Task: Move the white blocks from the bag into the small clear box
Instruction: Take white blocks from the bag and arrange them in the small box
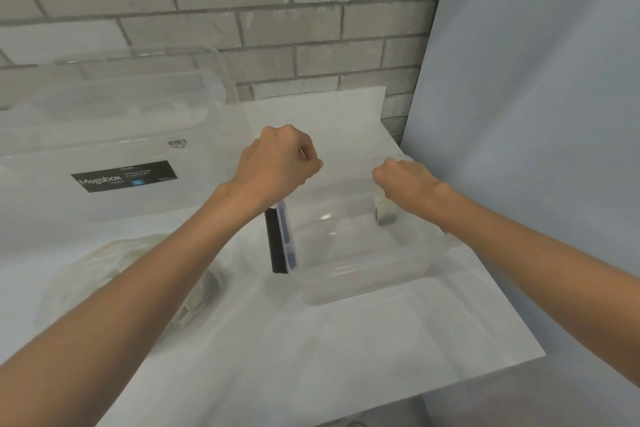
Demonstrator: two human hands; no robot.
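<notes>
Both hands over the small clear box, one white block going in.

From my remote seat I see the small clear box on the white table, and I place everything else from it. My right hand is curled over its far right corner, fingers closed on a white block that hangs down inside the box wall. My left hand hovers above the box's far left edge, fingers drawn in to a loose fist; I cannot tell whether it grips anything. The bag lies left of the box, partly under my left forearm. A large Megabox bin stands further left and behind, against the brick wall.
</notes>
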